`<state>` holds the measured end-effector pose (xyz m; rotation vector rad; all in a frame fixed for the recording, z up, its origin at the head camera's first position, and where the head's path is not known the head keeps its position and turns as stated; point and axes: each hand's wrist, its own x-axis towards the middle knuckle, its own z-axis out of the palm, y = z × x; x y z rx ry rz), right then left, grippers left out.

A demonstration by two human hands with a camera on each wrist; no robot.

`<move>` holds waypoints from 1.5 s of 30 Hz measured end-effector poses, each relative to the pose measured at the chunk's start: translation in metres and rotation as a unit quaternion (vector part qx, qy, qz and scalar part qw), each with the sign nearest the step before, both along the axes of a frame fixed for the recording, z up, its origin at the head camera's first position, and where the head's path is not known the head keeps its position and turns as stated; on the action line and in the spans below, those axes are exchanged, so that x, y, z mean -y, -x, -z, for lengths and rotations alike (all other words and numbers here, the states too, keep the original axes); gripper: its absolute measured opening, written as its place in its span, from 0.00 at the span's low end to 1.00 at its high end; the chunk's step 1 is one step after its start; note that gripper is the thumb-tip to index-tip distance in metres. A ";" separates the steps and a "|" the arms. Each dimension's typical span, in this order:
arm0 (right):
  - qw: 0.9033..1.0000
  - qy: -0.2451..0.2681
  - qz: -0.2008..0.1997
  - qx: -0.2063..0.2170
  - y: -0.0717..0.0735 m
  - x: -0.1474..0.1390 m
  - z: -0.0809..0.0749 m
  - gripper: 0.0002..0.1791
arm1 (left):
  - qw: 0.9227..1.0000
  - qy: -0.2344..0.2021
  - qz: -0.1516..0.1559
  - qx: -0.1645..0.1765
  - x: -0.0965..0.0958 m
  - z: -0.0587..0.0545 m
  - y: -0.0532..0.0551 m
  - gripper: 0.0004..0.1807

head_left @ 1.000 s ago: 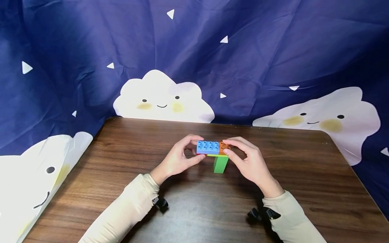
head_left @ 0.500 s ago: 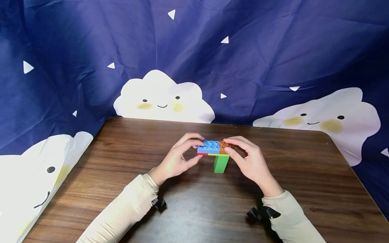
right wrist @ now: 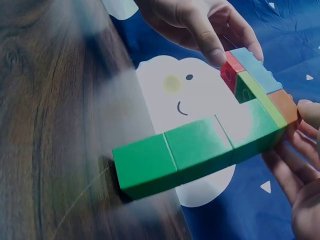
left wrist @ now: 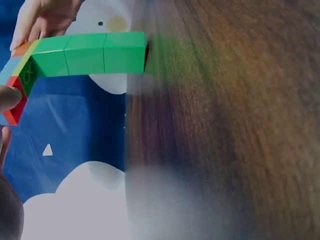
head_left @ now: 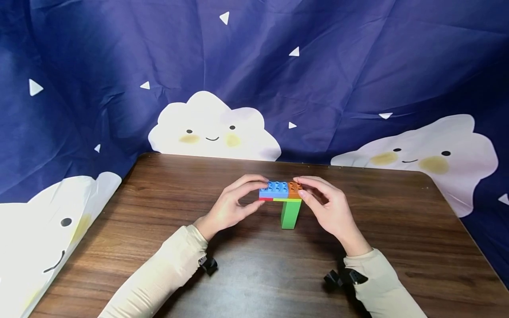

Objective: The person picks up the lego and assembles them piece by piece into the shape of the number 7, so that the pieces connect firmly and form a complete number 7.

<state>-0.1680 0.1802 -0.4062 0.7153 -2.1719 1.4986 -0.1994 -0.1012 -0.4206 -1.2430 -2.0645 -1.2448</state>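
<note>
A green column (head_left: 290, 214) of stacked building blocks stands upright on the table. A thin yellow-green piece (right wrist: 263, 99) lies across its top, with a small red brick (left wrist: 17, 110) beside it on the overhanging left end. Above them sit a blue building brick (head_left: 274, 190) and an orange brick (head_left: 294, 191), side by side, studs up. My left hand (head_left: 230, 205) pinches the overhanging end, thumb against the red brick and fingers at the blue one. My right hand (head_left: 328, 207) pinches the orange brick between thumb and fingers; its far fingertips are partly hidden.
A dark wood table (head_left: 254, 282) bears the block build. Behind it hangs a navy cloth (head_left: 254, 53) printed with white clouds and triangles. Both wrists carry small black cameras, the left camera (head_left: 208, 265) and the right camera (head_left: 343, 279), near the tabletop.
My left fingers have moved over the blue brick's left end. My right fingertips have slid to the orange brick's right side, uncovering more studs. The build has shifted slightly right.
</note>
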 end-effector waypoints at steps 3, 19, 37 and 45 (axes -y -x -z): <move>1.000 0.014 -0.020 0.004 -0.001 -0.004 0.002 0.22 | 1.000 -0.012 -0.002 0.006 -0.001 0.001 0.001 0.26; 0.998 0.034 -0.026 0.047 -0.007 -0.018 0.018 0.21 | 0.999 -0.005 -0.005 0.036 -0.004 0.002 0.003 0.24; 0.995 0.052 -0.013 0.088 -0.015 -0.021 0.045 0.21 | 0.996 0.039 -0.051 0.066 -0.009 0.016 -0.004 0.23; 0.994 0.036 -0.015 0.103 -0.014 -0.025 0.048 0.21 | 0.991 0.064 -0.070 0.092 -0.016 0.018 -0.003 0.21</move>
